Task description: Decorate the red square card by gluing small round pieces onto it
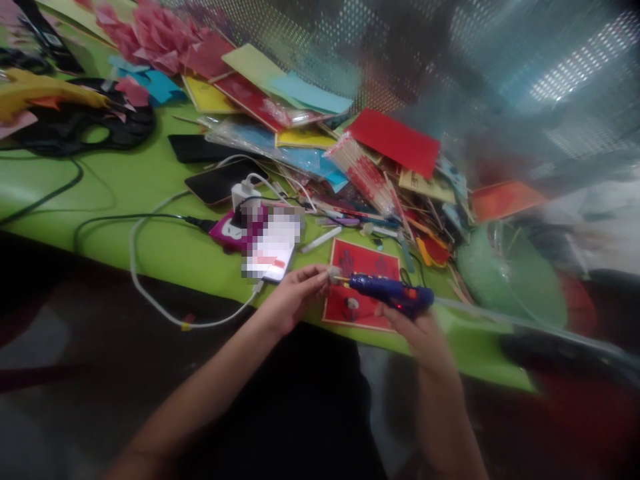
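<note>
Holding glue gun [393, 292] near table edge [475, 361]

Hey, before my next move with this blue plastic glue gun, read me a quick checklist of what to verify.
1. Dark blue plastic glue gun gripped by your right hand: ok.
2. Small pale, roundish piece pinched in your left hand: ok.
3. Gun's small red light lit: ok.
4. Left fingers well away from the thin brass-coloured nozzle: not ok; its tip is right by them.
5. Enough glue on the piece: cannot tell; too small and blurred.
6. Long white cable wholly on the green-topped table: not ok; a loop hangs past the near edge.
</note>
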